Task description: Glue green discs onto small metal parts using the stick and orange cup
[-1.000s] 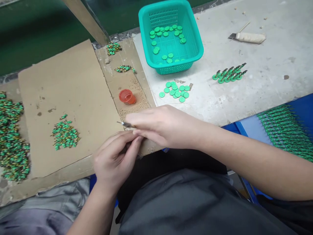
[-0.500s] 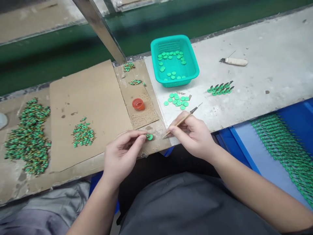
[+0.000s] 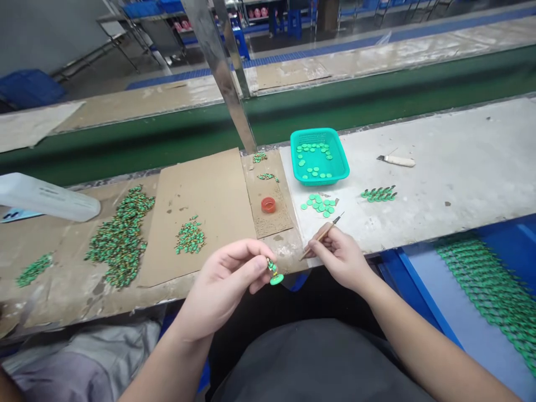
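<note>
1. The green figure (image 3: 271, 266) is small and knobbly, with yellowish flecks, and has a smooth round disc at its lower end.
2. Brown cardboard (image 3: 213, 195), flat and stained, bears a small heap (image 3: 190, 238) of similar green and yellow pieces; a larger, rough-textured pile (image 3: 121, 237) lies to its left.
3. A translucent red cup (image 3: 268, 205) stands on a narrower, speckled cardboard strip (image 3: 274, 224).
4. Farther right, the perforated teal plastic basket (image 3: 322, 181) holds flat green discs; loose discs (image 3: 320, 205) lie scattered on its near side.
5. The pale, scuffed surface (image 3: 469, 167) stretches rightward, carrying upright figures on discs (image 3: 379, 194) in close rows and, farther back, a white-handled blade (image 3: 397, 161).
6. The surface's near edge slants across the scene, with both hands close to it and a gap between them; the larger cardboard's right edge meets the strip.
7. The left hand (image 3: 237, 271) pinches the figure between thumb and fingers, the disc hanging below the fingertips on the right, near the surface's edge.
8. The right hand (image 3: 341, 257) is closed around a slim wooden tool (image 3: 322, 237), its dark tip pointing far and right, well apart from the figure.
</note>
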A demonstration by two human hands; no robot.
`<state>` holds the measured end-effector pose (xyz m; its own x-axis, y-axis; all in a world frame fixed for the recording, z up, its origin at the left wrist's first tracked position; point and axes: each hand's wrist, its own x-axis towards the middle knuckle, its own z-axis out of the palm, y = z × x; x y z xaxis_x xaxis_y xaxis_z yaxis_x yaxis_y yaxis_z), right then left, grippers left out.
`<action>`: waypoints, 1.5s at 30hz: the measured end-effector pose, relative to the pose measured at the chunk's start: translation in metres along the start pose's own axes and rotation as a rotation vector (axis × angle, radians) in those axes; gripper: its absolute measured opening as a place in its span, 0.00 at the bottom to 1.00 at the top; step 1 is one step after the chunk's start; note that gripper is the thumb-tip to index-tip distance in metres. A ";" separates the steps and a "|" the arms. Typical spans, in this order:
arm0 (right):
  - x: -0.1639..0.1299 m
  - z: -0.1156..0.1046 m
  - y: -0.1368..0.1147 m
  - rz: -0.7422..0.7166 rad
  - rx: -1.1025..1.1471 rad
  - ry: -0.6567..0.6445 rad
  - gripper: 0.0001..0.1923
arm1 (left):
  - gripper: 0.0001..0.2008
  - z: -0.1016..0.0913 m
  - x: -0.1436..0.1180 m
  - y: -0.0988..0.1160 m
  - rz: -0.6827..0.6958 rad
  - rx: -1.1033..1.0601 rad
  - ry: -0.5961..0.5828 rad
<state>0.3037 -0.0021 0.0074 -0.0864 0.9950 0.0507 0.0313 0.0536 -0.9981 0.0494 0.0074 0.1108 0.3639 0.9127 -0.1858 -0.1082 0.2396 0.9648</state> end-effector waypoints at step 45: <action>-0.111 -0.109 0.002 -0.017 -0.031 0.375 0.16 | 0.23 0.158 0.188 -0.062 0.436 0.982 0.138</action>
<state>0.4224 -0.1035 0.0040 0.2835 0.9554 0.0830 0.0639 0.0676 -0.9957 0.2709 0.1119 0.0454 0.3596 0.8992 0.2492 0.6072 -0.4283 0.6693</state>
